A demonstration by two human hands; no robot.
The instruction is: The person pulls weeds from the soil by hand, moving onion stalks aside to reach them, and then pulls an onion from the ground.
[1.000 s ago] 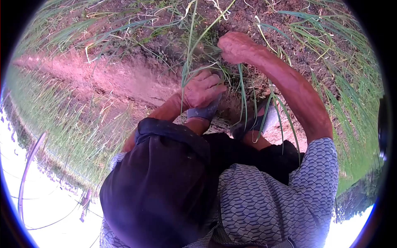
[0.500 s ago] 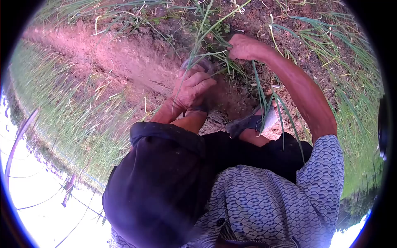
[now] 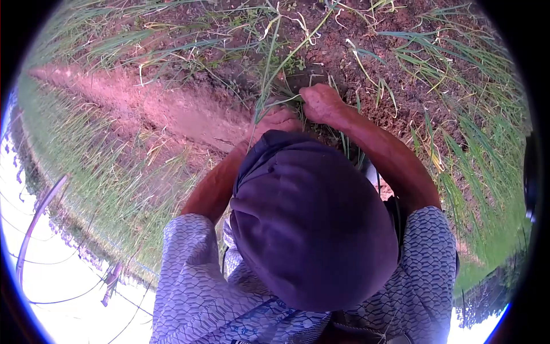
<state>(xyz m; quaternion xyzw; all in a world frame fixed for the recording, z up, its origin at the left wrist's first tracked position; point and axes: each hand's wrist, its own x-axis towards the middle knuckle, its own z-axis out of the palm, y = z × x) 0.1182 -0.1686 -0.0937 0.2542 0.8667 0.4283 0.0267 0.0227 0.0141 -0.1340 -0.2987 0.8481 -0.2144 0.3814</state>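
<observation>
Right hand (image 3: 322, 103) was closed in a fist around the base of the clump of green shoots (image 3: 269, 69), low where the leaves met the ground. The left hand (image 3: 278, 119) lay touching that same base from the other side, knuckles curled. The dark cap (image 3: 312, 218) hid its lower part, so whether it truly gripped any stems could not be told. The clump stood rooted in the dark crumbly soil bed (image 3: 366, 57), its long leaves rising away from the person. More thin shoots (image 3: 412, 57) were scattered near it on the right-hand side. A bare reddish furrow (image 3: 172, 112) ran off on the left-hand side, with dense grass (image 3: 97, 172) beyond that. As a judgement, the main risk was the leaves snapping above the root if the fist pulled sharply or at a slant, leaving the base in the ground. Loose stems outside the fist could also slip free. With the neighbouring shoots so near the clump, a wide grab could have torn them out too, and a sudden release might have unbalanced the crouched person.
</observation>
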